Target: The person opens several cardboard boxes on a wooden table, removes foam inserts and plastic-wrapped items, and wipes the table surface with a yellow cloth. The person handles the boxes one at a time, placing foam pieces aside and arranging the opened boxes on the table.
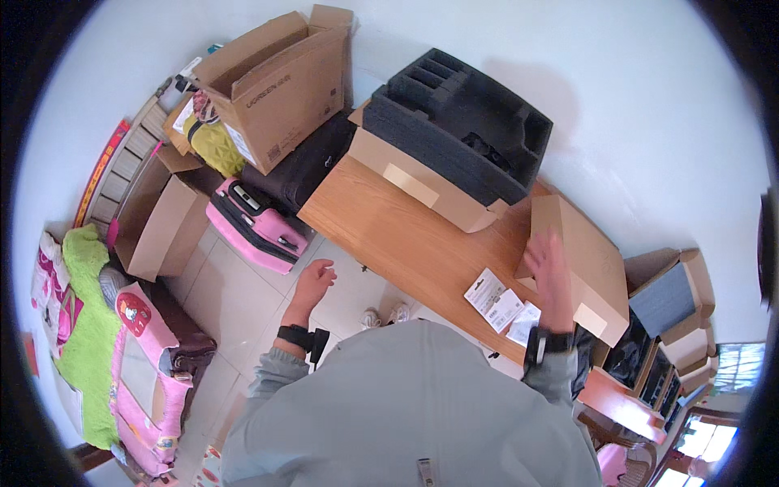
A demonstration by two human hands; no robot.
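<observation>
My left hand point(312, 286) hovers over the tiled floor, away from the table. Its fingers are loosely curled and hold nothing. To its upper left stands a pink suitcase point(252, 230). Slightly blurred, my right hand point(551, 274) is spread in front of a closed cardboard box point(587, 259) on the wooden table point(389, 210); whether it touches the box I cannot tell. Below and left of that hand lie a white printed card package point(492, 298) and a clear plastic packet point(523, 324). Black foam packaging point(450, 128) with moulded recesses sits in an opened cardboard box point(414, 179) farther back.
A tall open carton point(292, 91) rests on a black suitcase point(304, 158) at the table's left end. An empty cardboard box point(161, 228) stands on the floor. Bedding with a green plush cover point(91, 353) lies left. More open boxes point(669, 298) line the right.
</observation>
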